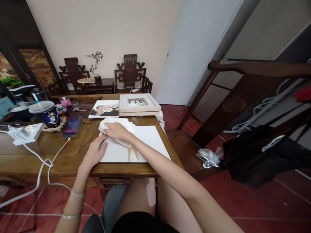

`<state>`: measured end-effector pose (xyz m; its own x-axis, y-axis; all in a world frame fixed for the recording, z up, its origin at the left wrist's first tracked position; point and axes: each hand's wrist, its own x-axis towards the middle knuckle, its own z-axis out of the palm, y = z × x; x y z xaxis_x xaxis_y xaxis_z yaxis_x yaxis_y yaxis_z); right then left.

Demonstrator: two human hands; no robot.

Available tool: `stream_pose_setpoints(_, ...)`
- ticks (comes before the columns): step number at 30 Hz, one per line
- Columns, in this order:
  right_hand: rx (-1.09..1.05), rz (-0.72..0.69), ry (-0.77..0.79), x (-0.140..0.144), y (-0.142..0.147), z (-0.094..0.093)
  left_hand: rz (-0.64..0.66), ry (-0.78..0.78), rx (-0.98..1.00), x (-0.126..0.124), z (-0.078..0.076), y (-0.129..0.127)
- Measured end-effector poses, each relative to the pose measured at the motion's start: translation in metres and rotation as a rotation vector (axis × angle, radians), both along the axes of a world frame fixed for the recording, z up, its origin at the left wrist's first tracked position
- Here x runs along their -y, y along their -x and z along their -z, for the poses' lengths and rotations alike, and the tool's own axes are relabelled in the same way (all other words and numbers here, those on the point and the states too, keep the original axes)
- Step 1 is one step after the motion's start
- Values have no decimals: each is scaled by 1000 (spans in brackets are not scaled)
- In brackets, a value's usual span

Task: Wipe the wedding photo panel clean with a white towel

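A white panel (pixel 151 143) with two gold strips near its front edge lies flat on the wooden table. My right hand (pixel 117 131) is closed on a white cloth (pixel 126 123) and presses it against the panel's far left part. Part of the cloth spreads out beyond the fingers to the right. At the panel's left edge, my left hand (pixel 95 151) lies with its fingers stretched out, close to the cloth, holding nothing. Both forearms reach in from below, and the right one covers some of the panel.
Behind the panel lie framed pictures (pixel 139 105) and a flat photo print (pixel 104 109). To the left are a phone (pixel 72 127), a lidded cup (pixel 50 115), a power strip (pixel 28 134) and white cables (pixel 43 164). A wooden chair (pixel 221 107) stands at right.
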<state>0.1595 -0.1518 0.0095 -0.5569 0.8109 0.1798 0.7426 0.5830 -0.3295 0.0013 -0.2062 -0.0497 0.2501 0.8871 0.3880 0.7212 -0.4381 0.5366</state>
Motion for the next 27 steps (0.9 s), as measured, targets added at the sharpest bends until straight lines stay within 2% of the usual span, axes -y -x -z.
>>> stream_pose_setpoints(3,-39,-9,19,-5,4,-1,3,1,-5,0,0,0)
stream_pose_setpoints(6,-64,20,39,-8,-13,-1,8,13,-1,-1,2,1)
stream_pose_setpoints(11,-101,117,68,-10,-79,6,12,23,19,0,3,1)
stream_pose_setpoints(14,-129,205,46,-1,-119,16,24,12,26,0,4,1)
stream_pose_setpoints(17,-147,235,0,20,-141,26,16,2,24,0,5,0)
stream_pose_setpoints(20,-113,150,-31,54,-149,29,10,5,17,-1,5,0)
stream_pose_setpoints(23,-85,81,17,95,-155,20,8,14,10,-1,4,0)
stream_pose_setpoints(27,-80,61,208,137,-170,3,4,8,12,-1,4,-1)
